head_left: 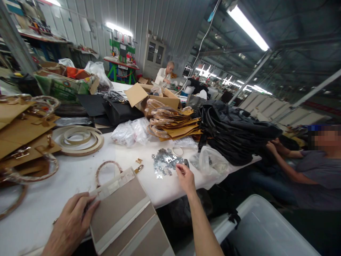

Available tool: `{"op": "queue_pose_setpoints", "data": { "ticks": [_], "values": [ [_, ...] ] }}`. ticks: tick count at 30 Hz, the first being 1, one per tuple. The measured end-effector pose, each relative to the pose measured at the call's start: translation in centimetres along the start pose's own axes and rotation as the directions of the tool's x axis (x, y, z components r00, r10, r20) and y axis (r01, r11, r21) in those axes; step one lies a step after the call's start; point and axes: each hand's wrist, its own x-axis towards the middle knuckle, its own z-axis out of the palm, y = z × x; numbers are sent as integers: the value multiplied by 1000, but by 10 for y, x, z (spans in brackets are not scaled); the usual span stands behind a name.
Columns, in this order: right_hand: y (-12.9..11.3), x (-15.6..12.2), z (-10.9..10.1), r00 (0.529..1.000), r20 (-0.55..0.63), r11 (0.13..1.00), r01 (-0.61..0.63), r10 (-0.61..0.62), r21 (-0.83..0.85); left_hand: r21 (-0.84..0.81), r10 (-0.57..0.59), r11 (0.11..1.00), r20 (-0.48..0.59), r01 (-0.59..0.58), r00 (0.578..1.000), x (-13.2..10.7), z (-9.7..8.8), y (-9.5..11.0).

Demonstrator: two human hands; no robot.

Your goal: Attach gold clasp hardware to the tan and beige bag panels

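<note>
My left hand (69, 221) grips the left edge of an unfinished handbag (125, 213), its thumb over the greyish-brown inner side. A ring-shaped handle (108, 164) and a gold clasp (139, 168) stick out beyond the bag's far end. My right hand (185, 178) is at the right edge of a pile of small silver metal plates (165, 161), thumb and fingers pinched together. Whatever lies between those fingertips is too small to make out. A small gold metal piece (139, 160) rests on the white table (128, 149), left of the pile.
Stacked tan handbags (23, 131) and coiled strips (77, 139) lie at left. Behind the plates are more tan pieces (173, 122), a cardboard box (162, 97) and black bags (231, 131). A plastic bag (210, 161) and translucent bin (271, 227) are at right. Two other people work nearby.
</note>
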Motion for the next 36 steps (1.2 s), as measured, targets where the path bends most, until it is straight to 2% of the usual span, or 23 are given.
{"op": "queue_pose_setpoints", "data": {
  "ticks": [4,8,11,16,20,24,29,31,32,33,34,36],
  "values": [
    [-4,-7,4,999,18,998,27,-26,-51,6,16,1000,31,-16,999,-1,0,-1],
    [-20,-9,19,977,143,982,172,-160,-74,4,-14,1000,3,14,1000,1,0,3],
    [-33,-1,33,964,163,964,233,-211,-126,12,-25,1000,0,25,1000,2,-2,7],
    [-39,21,50,963,232,945,197,-137,-262,36,-46,998,10,46,999,4,-8,13],
    [-32,32,57,963,258,954,152,-84,-259,-1,-28,1000,-17,28,999,7,-13,18],
    [-28,37,58,971,227,961,131,-75,-243,-94,-33,995,-12,32,999,11,-14,17],
    [-35,30,50,989,135,986,76,-56,-148,-169,-112,978,66,122,991,12,-26,30],
    [-46,21,57,995,95,999,18,-14,-35,-184,-158,967,99,174,982,12,-32,38],
    [-56,14,65,993,113,998,-25,18,55,-199,-181,960,109,200,977,12,-33,40],
    [-68,5,74,986,163,987,-67,43,146,-218,-202,950,116,223,972,12,-34,41],
    [-82,-6,85,962,267,967,-112,48,230,-231,-221,942,118,244,968,12,-34,41],
    [-118,-34,107,872,490,913,-200,0,355,-240,-251,932,115,272,961,10,-34,40]
  ]
}}
